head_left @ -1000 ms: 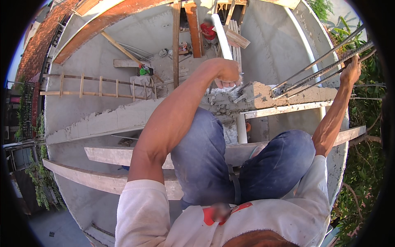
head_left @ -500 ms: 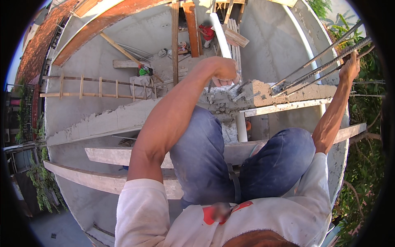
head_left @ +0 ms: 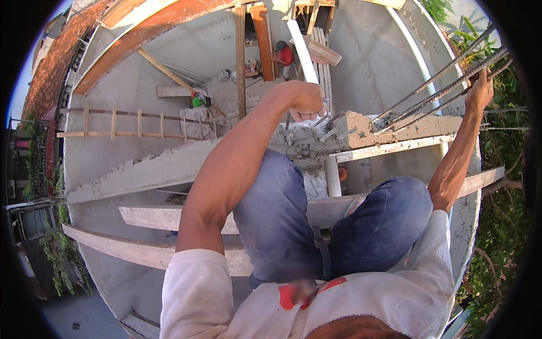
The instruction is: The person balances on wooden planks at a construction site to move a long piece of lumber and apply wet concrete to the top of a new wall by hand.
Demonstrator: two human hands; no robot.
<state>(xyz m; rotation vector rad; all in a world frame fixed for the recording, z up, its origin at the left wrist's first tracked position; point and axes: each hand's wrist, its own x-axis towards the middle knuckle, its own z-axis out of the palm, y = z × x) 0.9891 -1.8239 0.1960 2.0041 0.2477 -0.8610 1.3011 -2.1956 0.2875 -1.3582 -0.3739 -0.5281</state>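
Note:
My left hand (head_left: 307, 101) is closed, its fingers curled down over the broken section of a concrete beam (head_left: 307, 135). It overlaps the near end of a white pipe (head_left: 304, 50); whatever the fingers hold, if anything, is hidden. On the far right my right hand (head_left: 480, 90) is closed around a ribbed steel rebar (head_left: 451, 85), one of several bars slanting up out of the beam. Rough mortar and loose bits of concrete lie between my hands, and short bar ends stick out beside my left hand.
Wooden planks (head_left: 164, 217) span the space beneath my bent legs. A deep grey-walled room lies below, where a person in a red shirt (head_left: 285, 55) stands near upright timbers (head_left: 263, 42). A wooden ladder (head_left: 138, 121) lies at the left; green foliage (head_left: 497, 243) borders the right.
Both my hands keep their grip and place. The person in the red shirt below has moved slightly, with a dark cap now visible. The whole view has shifted a little.

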